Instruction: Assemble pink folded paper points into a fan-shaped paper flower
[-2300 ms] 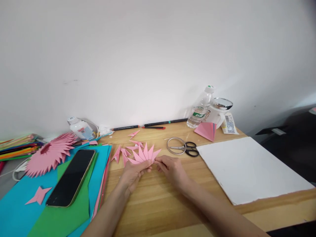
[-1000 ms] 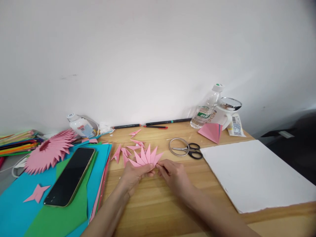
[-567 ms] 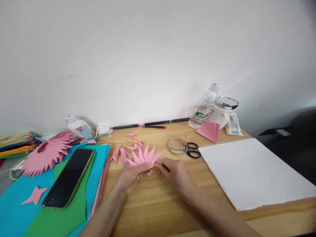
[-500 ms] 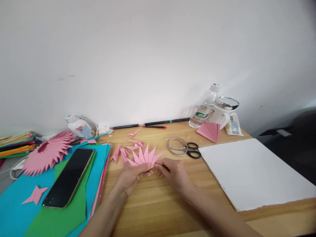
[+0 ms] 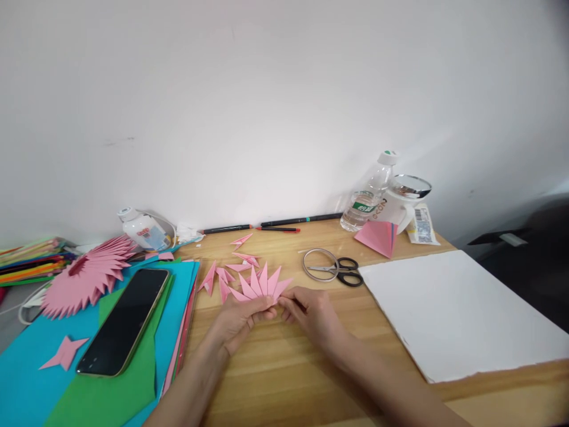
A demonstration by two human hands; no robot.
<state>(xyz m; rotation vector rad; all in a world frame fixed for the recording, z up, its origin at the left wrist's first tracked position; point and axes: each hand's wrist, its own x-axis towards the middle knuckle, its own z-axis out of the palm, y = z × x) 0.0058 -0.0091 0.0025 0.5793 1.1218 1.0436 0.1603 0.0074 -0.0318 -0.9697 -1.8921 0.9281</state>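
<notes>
A fan of pink folded paper spikes (image 5: 262, 283) stands just above the wooden table (image 5: 284, 367), held at its base by both hands. My left hand (image 5: 237, 323) pinches the base from the left with closed fingers. My right hand (image 5: 311, 313) pinches the right end of the fan, fingers curled. Several loose pink folded pieces (image 5: 222, 276) lie on the table just behind and left of the fan.
A phone (image 5: 124, 320) lies on stacked blue and green paper sheets (image 5: 26, 385), with a large pink spiked paper ring (image 5: 84, 276) and a small pink star (image 5: 64, 351). Scissors and a tape ring (image 5: 331, 268), pens (image 5: 271, 225), a water bottle (image 5: 368, 193), a white mug (image 5: 402, 204), a white board (image 5: 453, 311).
Nothing has changed beyond small shifts of the view; both hands stay pinched on the pink fan in the same spot.
</notes>
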